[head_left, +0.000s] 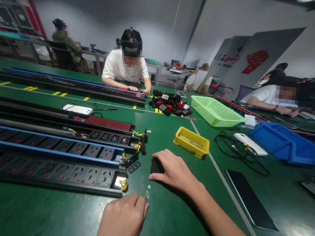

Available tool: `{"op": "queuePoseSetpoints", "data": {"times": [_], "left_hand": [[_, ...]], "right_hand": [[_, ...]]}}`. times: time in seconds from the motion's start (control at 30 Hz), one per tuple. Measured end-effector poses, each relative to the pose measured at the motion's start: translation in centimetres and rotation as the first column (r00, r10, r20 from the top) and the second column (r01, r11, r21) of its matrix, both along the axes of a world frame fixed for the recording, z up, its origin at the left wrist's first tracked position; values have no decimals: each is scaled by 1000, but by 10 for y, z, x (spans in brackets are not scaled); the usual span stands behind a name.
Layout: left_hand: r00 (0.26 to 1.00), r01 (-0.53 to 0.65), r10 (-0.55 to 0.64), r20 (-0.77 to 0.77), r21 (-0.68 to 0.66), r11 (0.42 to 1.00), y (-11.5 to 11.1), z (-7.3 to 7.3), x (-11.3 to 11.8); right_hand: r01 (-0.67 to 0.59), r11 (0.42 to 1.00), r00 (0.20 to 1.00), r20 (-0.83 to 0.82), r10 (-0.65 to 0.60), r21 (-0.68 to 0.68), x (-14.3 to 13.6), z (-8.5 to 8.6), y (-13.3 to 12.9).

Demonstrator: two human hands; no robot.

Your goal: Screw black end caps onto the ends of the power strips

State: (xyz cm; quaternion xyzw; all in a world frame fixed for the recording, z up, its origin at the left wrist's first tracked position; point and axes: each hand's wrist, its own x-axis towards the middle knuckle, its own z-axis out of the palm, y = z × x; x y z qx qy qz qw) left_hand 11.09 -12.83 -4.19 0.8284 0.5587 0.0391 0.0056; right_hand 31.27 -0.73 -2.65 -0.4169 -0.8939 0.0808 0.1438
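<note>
In the yellow rectangular plastic bin [190,146], which is placed beyond the hands, small brass-coloured metal pieces [196,144] are gathered toward one end. Behind it a light green slotted plastic basket [216,120] is set, and farther to the right a blue plastic bin [304,154], whose inside cannot be seen well. By the right hand [158,167], a small black flat piece [156,166] is gripped between the curved fingers and the thumb, just above the green tabletop [39,210]; the piece is partly covered by the hand. The fingers of the left hand [125,214] are curled closed, and a thin yellowish piece [145,195] is seen pinched at their tips, though its full shape is hidden. Near this hand, yellow wiring [124,184] is exposed at the open end of a long black socket strip [77,176]. Next to that strip a blue-edged black socket strip [54,145] is laid, with a slotted black metal bracket [133,163] at its end, between the strips and the right hand. On the right side, a dark flat tablet-like device [250,200] and a coiled black cable [239,157] are found. Across the table, black and red parts [170,105] are heaped near a co-worker in a white shirt [111,65].
</note>
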Motion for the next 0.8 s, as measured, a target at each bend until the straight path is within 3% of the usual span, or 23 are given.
{"op": "queuePoseSetpoints", "data": {"times": [0.17,0.37,0.5,0.63,0.8], "left_hand": [[999,-51,51,16,8,999,-4,-1,0],[978,135,-155,141,144,980,-17,-4,-27],[944,171,-227,240,231,958,-21,3,-56],[900,227,-296,319,238,944,-23,5,-80],[840,268,-337,425,215,939,-25,-4,-100]], "right_hand": [[-7,1000,999,-34,7,-9,5,-7,6],[-55,996,996,-79,49,-77,7,-15,11],[-66,995,996,-66,60,-81,7,-15,11],[-61,993,998,-26,59,-96,5,-13,10],[-43,993,998,-59,37,-108,4,-10,9]]}}
